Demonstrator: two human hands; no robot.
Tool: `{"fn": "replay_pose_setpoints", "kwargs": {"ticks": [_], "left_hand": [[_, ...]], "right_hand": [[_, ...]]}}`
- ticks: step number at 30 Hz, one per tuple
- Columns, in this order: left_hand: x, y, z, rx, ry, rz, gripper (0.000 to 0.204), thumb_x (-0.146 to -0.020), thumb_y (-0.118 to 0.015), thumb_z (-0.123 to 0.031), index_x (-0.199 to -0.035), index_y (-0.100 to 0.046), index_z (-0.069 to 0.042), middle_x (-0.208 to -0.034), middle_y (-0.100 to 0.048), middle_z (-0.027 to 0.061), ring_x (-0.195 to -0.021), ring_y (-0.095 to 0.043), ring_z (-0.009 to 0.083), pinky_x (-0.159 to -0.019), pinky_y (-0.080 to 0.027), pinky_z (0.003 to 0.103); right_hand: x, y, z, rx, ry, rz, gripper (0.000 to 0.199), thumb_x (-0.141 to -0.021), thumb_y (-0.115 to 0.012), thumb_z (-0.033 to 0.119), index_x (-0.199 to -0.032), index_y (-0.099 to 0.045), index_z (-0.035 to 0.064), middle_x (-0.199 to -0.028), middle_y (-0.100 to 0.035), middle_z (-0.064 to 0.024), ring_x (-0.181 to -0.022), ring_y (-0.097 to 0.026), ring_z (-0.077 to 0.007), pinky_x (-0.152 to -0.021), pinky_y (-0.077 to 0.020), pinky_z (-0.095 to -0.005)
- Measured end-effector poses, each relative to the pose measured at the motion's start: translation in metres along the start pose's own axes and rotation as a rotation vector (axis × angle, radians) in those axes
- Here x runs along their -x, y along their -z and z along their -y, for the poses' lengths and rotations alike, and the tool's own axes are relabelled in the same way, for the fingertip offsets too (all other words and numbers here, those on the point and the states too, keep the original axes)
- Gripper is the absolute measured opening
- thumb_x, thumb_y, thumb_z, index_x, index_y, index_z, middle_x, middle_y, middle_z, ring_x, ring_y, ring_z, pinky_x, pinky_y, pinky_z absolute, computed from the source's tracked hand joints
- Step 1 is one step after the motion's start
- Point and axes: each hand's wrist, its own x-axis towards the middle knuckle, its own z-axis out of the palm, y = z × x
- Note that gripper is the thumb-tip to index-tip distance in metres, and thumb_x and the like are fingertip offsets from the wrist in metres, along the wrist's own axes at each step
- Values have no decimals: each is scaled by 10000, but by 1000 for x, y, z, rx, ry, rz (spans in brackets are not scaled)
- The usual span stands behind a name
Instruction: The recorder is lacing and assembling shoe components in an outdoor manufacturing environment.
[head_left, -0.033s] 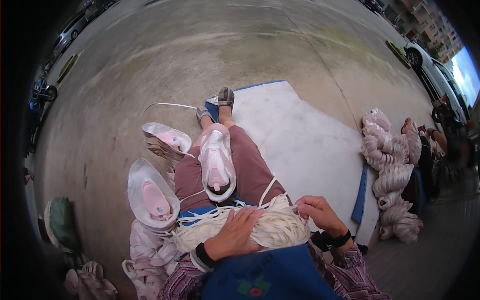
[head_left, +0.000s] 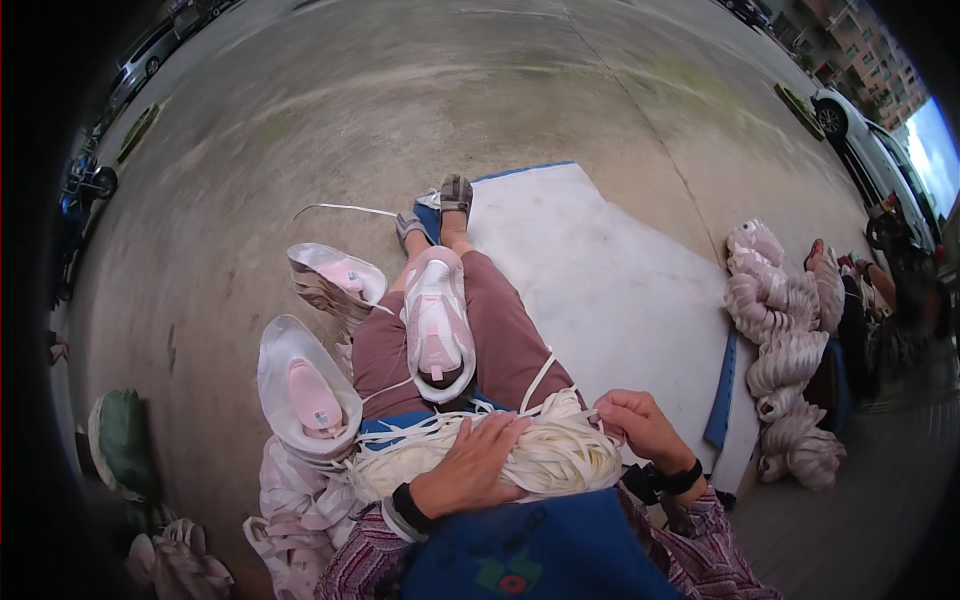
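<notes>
Across my lap lies a thick bundle of cream-white shoelaces [head_left: 555, 455]. My left hand [head_left: 472, 462] rests flat on top of it with the fingers stretched out. At the bundle's right end, my right hand [head_left: 632, 422] is closed in a pinch on a shoelace. A white and pink shoe upper [head_left: 437, 325] sits between my thighs, just beyond the bundle, toe pointing away. One loose lace [head_left: 537, 382] runs over my right thigh. A blue apron [head_left: 530, 545] covers my front below the laces.
Stacked shoe uppers [head_left: 308, 395] stand at my left, with more in a heap [head_left: 300, 490] nearer me. A white board [head_left: 610, 270] lies on the ground at right, beside bundled uppers [head_left: 785, 365]. A green sack [head_left: 122, 445] is far left; a white car [head_left: 880, 160] is parked at right.
</notes>
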Motion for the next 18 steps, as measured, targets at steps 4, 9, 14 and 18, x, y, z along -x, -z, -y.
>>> {"fn": "replay_pose_setpoints", "kwargs": {"ticks": [4,9,14,18], "left_hand": [[-9,1,15,113,-25,-53,840,-714,-747,-350,-1371,-313,-59,-1344,-393,203,-1257,-396,375,-1034,-291,550],[-18,5,14,166,-110,-133,789,-717,-748,-300,-1349,-341,-58,-1303,-439,192,-1194,-451,362,-988,-361,440],[-8,6,18,164,-74,-133,782,-743,-725,-309,-1352,-337,-8,-1316,-440,208,-1210,-447,365,-1018,-354,415],[20,43,34,373,84,-235,638,-800,-678,-290,-1292,-421,26,-1221,-526,221,-1146,-518,336,-986,-396,377]], "right_hand": [[-7,10,15,-82,-67,-118,183,-927,-542,154,-823,-589,12,-550,-412,62,-443,-294,-24,-415,-238,-196],[-12,40,18,-135,-105,-134,184,-891,-580,183,-812,-606,19,-538,-397,66,-434,-301,-34,-406,-231,-207],[-13,45,24,0,-138,-132,173,-872,-602,181,-788,-613,31,-530,-400,66,-434,-305,-28,-403,-229,-207],[-9,62,17,64,-189,-177,180,-850,-621,189,-756,-617,36,-518,-405,63,-413,-285,-31,-395,-203,-217]]}}
